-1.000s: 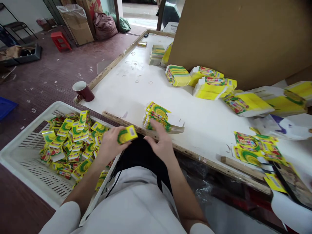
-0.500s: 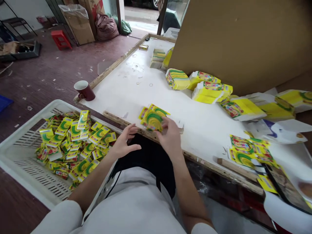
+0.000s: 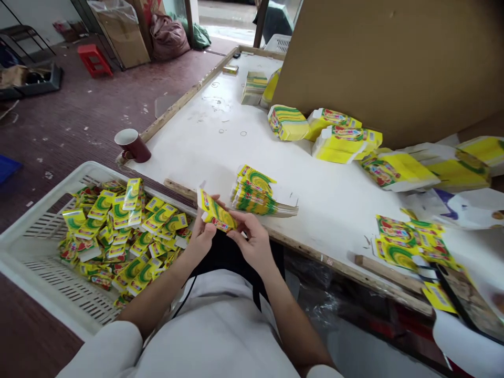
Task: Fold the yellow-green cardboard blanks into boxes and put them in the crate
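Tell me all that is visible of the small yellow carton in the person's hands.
The carton is small printed cardboard, yellow with green and red marks; a white flap shows at its upper left end. It looks partly opened, not a closed box. It is tilted, left end higher. The left hand grips it from below and the right hand pinches its lower right end. It hangs before the table edge, near the stack of flat cartons but apart from it.

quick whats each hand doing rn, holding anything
Left hand: closed on the small yellow carton, at its left end.
Right hand: fingers pinching the right end of the same carton.
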### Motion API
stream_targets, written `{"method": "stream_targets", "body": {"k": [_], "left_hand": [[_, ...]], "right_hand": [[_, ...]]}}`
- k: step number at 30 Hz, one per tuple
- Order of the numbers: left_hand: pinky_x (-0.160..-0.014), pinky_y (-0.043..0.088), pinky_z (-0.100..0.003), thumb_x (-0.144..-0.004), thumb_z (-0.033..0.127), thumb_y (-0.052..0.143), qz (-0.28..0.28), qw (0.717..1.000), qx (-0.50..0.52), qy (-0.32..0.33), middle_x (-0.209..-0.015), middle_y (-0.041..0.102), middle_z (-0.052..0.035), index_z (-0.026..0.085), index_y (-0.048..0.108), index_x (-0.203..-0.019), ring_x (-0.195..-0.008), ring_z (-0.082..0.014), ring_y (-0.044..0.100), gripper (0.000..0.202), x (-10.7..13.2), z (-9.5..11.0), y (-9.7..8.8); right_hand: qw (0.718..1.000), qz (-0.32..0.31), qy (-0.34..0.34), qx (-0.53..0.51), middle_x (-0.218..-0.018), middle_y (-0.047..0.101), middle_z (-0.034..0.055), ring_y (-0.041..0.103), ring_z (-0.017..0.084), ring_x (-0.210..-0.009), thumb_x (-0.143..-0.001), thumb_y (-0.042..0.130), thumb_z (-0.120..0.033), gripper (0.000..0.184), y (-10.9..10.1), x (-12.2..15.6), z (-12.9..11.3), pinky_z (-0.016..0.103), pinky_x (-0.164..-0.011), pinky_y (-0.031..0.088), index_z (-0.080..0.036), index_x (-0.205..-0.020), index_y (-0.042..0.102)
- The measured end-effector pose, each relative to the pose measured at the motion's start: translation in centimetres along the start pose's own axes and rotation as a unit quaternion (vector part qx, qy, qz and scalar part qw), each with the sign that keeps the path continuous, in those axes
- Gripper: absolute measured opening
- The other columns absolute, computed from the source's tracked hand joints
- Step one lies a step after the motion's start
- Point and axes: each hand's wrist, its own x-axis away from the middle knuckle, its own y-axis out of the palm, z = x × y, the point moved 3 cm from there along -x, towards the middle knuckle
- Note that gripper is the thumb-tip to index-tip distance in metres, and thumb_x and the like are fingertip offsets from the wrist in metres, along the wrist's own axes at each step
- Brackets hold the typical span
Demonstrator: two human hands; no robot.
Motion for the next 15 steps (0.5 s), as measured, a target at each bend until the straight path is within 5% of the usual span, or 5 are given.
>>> {"method": "stream_targets", "body": {"k": [4, 6, 9, 12, 15], "left_hand": [[-0.074, 0.055, -0.031, -0.081, 0.049, 0.07, 0.096, 0.991, 0.081, -0.048, -0.086, 0.072, -0.0027, 0.019, 0.068, -0.094, -0.077, -0.0179, 0.066, 0.033, 0.3, -0.1, -1.1], [-0.075, 0.056, -0.032, -0.082, 0.048, 0.069, 0.085, 0.992, 0.066, -0.058, -0.081, 0.073, -0.0016, 0.018, 0.071, -0.089, -0.077, -0.0195, 0.068, 0.031, 0.0, 0.6, -1.9], [-0.096, 0.053, -0.04, -0.086, 0.066, 0.054, 0.008, 0.999, 0.044, -0.015, -0.109, 0.073, -0.0079, 0.018, 0.067, -0.116, -0.106, -0.0275, 0.068, 0.058, -0.7, 2.6, -3.7], [-0.116, 0.037, -0.049, -0.075, 0.081, 0.053, -0.102, 0.992, -0.043, 0.058, -0.148, 0.049, -0.0165, 0.019, 0.041, -0.146, -0.137, -0.0341, 0.047, 0.094, -1.0, 4.6, -5.0], [-0.112, 0.04, -0.05, -0.068, 0.058, 0.08, -0.227, 0.952, -0.199, 0.053, -0.145, 0.051, -0.0164, 0.021, 0.041, -0.144, -0.133, -0.035, 0.051, 0.093, -0.5, 4.8, -3.8]], "right_hand": [[0.996, 0.0, -0.048, 0.076, -0.093, 0.064, 0.0057, 0.062, 0.019, -0.085, -0.096, 0.05, -0.026, 0.026, -0.8, 0.3, -1.0, 0.032, -0.075, 0.053, -0.025, -0.116, 0.067], [0.993, 0.005, -0.062, 0.096, -0.088, 0.063, 0.0049, 0.062, 0.018, -0.081, -0.097, 0.049, -0.023, 0.026, -1.1, 0.4, -1.2, 0.031, -0.071, 0.053, -0.024, -0.111, 0.07], [0.982, 0.021, -0.081, 0.17, -0.087, 0.063, 0.0046, 0.061, 0.018, -0.08, -0.096, 0.051, -0.02, 0.027, -2.1, 0.4, -1.3, 0.031, -0.07, 0.052, -0.027, -0.112, 0.072], [0.953, 0.014, -0.13, 0.274, -0.085, 0.067, 0.0038, 0.06, 0.019, -0.082, -0.096, 0.052, -0.017, 0.031, -2.9, 0.5, -1.8, 0.038, -0.081, 0.05, -0.033, -0.11, 0.074], [0.936, -0.015, -0.195, 0.293, -0.089, 0.07, 0.0012, 0.062, 0.021, -0.092, -0.094, 0.054, -0.014, 0.037, -2.5, 0.8, -2.5, 0.047, -0.103, 0.043, -0.041, -0.112, 0.072]]}}
